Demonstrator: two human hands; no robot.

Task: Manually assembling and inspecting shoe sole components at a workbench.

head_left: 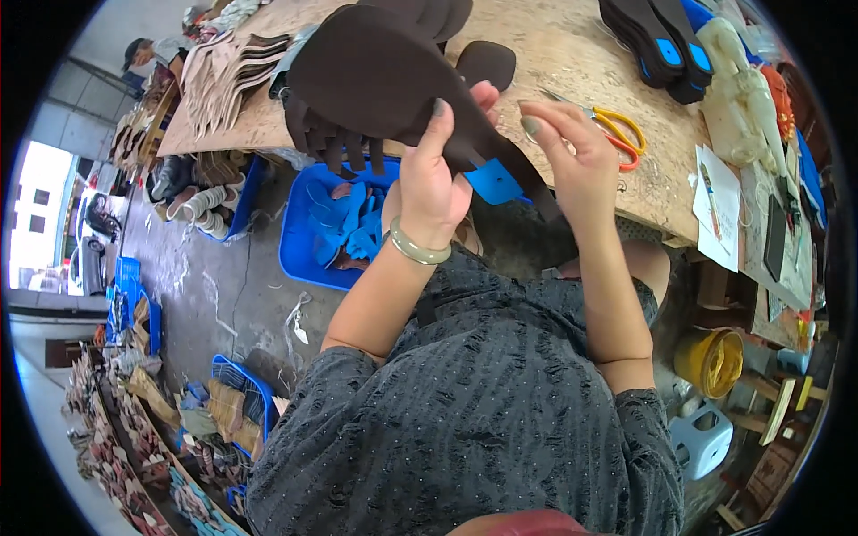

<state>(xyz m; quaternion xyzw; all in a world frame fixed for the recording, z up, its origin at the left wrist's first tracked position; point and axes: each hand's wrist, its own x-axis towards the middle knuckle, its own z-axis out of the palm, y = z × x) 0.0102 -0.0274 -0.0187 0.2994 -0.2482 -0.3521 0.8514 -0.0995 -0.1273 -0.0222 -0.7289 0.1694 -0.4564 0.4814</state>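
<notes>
Insole (375, 80), dark, one: at the table's (572, 45) near edge, left hand (427, 188) clamped on it. Right hand (581, 152): thumb and fingers together beside it, contents indiscernible. Scissors (617, 116), one pair. Table: wood. Room: grey floor (255, 304), at least three blue bins (295, 259), one stool (702, 438).

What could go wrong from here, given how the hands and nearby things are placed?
The left hand holds the dark insole off the table; if its grip slackened, the insole might drop.
The blue patch could sit crooked or lift; whether it is stuck fast cannot be told.
Scissors lie just beyond the right hand, which might knock them.
</notes>
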